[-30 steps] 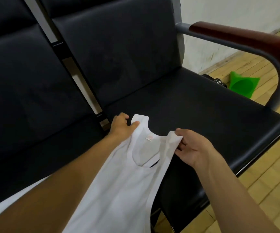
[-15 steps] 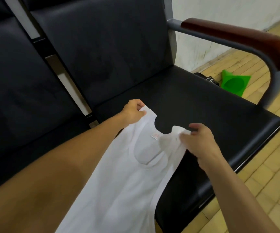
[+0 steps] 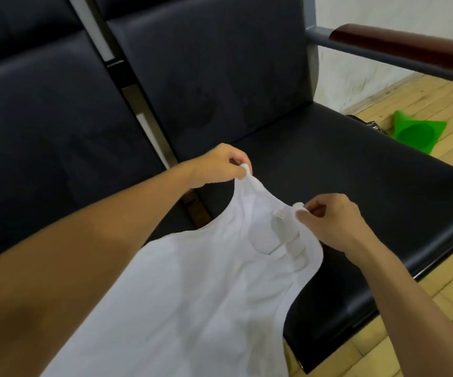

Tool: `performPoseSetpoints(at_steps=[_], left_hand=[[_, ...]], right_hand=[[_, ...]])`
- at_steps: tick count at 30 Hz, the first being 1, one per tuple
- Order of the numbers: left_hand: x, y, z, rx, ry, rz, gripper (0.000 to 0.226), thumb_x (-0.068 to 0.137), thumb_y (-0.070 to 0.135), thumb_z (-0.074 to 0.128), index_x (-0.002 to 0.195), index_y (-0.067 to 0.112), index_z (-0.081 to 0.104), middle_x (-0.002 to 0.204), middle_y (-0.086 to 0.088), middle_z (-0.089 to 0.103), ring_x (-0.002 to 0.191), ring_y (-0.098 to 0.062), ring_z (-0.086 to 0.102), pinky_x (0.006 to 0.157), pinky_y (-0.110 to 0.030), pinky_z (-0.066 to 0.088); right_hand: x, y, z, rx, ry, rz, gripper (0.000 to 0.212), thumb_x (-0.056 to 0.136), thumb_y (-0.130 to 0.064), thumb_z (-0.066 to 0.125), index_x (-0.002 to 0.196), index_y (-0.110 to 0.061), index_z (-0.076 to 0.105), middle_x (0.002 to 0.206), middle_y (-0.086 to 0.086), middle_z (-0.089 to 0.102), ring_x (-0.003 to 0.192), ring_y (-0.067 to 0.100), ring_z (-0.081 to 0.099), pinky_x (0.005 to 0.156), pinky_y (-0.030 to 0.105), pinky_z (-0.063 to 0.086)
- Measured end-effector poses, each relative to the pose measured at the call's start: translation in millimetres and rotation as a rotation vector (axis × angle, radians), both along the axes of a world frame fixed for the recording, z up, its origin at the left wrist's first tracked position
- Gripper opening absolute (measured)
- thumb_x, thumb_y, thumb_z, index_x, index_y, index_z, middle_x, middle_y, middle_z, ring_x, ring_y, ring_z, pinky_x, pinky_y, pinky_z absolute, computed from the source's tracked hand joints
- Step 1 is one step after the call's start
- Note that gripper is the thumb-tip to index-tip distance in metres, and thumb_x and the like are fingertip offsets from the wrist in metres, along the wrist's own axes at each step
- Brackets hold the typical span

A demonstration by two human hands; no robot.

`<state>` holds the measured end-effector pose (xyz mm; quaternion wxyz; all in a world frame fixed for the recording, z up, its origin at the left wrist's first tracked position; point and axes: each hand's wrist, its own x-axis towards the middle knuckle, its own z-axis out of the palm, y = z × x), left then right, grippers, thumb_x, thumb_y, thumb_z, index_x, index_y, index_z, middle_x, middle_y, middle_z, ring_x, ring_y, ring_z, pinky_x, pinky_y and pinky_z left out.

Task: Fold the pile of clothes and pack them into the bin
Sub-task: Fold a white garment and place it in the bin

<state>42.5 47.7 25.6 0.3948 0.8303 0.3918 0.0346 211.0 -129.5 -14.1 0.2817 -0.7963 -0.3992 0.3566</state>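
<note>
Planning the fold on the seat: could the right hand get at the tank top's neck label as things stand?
Probably yes: the right hand pinches the white tank top's strap right beside the label, nothing between them, though it must release its grip.

1. The tank top [image 3: 192, 295] was plain white, with a small white neck label [image 3: 281, 214] printed in faint pink
2. The chair seat [image 3: 342, 170] and backrest [image 3: 214, 63] were plain black
3. The armrest [image 3: 410, 50] was dark reddish-brown on a grey metal frame [image 3: 355, 54]
4. The floor [image 3: 423, 99] was light yellow wood in a strip pattern
5. The cone [image 3: 418, 131] on the floor was bright green
6. The wall [image 3: 383, 12] was off-white
</note>
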Motion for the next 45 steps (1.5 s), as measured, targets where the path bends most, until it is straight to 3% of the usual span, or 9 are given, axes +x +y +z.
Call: performPoseSetpoints(at_steps=[5,9,16,19,24,30,37,42,45], left_hand=[[-115.4,-14.3,38.8,-0.185,0.077,0.029,0.024,0.071,0.0,0.053,0.076,0.013,0.072,0.096,-0.009,0.066,0.091,-0.019,0.059,0.079,-0.027,0.046],[-193.2,-26.9,41.0,-0.429,0.427,-0.006,0.032,0.079,-0.007,0.053,0.089,0.01,0.079,0.11,-0.002,0.073,0.108,-0.015,0.066,0.098,-0.033,0.052],[-190.9,-29.0,-24.6,0.065,0.528,-0.051,0.046,0.093,0.009,0.058,0.133,0.03,0.051,0.137,0.0,0.052,0.121,-0.017,0.053,0.102,-0.036,0.048],[-152.8,-28.2,-55.0,0.103,0.545,-0.19,0.073,0.091,0.02,0.065,0.151,0.034,0.026,0.152,0.005,0.03,0.137,-0.018,0.029,0.114,-0.039,0.032],[-119.6,-12.6,-62.3,-0.002,0.598,-0.3,0.032,0.08,0.041,0.073,0.106,0.047,0.055,0.125,0.011,0.043,0.119,-0.019,0.042,0.101,-0.043,0.043],[-146.1,-35.2,-47.5,-0.092,0.144,-0.066,0.018,0.088,0.024,0.069,0.08,0.017,0.055,0.081,0.003,0.057,0.072,-0.014,0.053,0.067,-0.032,0.047],[-227.4,-66.9,27.7,0.057,0.105,0.121,0.013,0.087,0.014,0.073,0.099,0.018,0.073,0.093,0.005,0.072,0.089,-0.01,0.069,0.08,-0.033,0.06],[-300.1,-120.6,102.4,0.365,0.064,0.311,0.026,0.089,0.006,0.067,0.08,0.03,0.069,0.092,0.006,0.064,0.084,-0.006,0.064,0.075,-0.028,0.056],[-336.8,-162.3,143.3,0.481,-0.026,0.409,0.018,0.093,0.005,0.061,0.083,0.017,0.07,0.088,0.001,0.066,0.08,-0.012,0.065,0.069,-0.028,0.055]], right_hand=[[-72.8,-17.5,42.1,0.129,0.402,0.421,0.009,0.085,-0.027,0.076,0.087,-0.019,0.073,0.087,0.004,0.074,0.082,0.024,0.071,0.07,0.035,0.06],[-138.9,-35.3,40.1,-0.18,0.665,0.929,0.019,0.093,-0.021,0.069,0.108,-0.01,0.072,0.108,0.01,0.074,0.095,0.022,0.072,0.087,0.033,0.059],[-125.2,-28.8,3.5,-0.258,-0.129,0.607,0.032,0.09,-0.038,0.067,0.113,-0.018,0.057,0.112,-0.001,0.063,0.098,0.015,0.064,0.085,0.026,0.054],[-122.6,-28.1,-6.4,-0.403,-0.114,0.654,0.063,0.082,-0.037,0.076,0.133,-0.022,0.043,0.129,-0.002,0.053,0.113,0.018,0.058,0.092,0.029,0.051],[-133.1,-27.6,-23.0,-0.547,-0.108,0.835,0.087,0.07,-0.038,0.086,0.138,-0.019,0.036,0.133,-0.002,0.052,0.118,0.021,0.055,0.1,0.035,0.049],[-128.6,-14.9,-24.2,-0.448,-0.148,0.752,0.078,0.073,-0.041,0.083,0.135,-0.022,0.041,0.135,-0.002,0.05,0.118,0.017,0.053,0.101,0.034,0.047],[-119.7,-4.5,-4.4,-0.175,0.072,0.76,0.031,0.084,-0.046,0.071,0.1,-0.02,0.069,0.105,-0.007,0.065,0.092,0.01,0.065,0.085,0.031,0.057],[-152.5,-13.7,44.9,0.278,0.226,0.722,0.042,0.098,-0.032,0.056,0.089,0.008,0.054,0.084,0.022,0.056,0.078,0.044,0.055,0.064,0.032,0.044],[-179.7,-20.6,95.2,0.418,0.214,0.793,0.045,0.09,-0.041,0.063,0.086,0.003,0.06,0.082,0.017,0.06,0.074,0.035,0.061,0.062,0.029,0.048]])
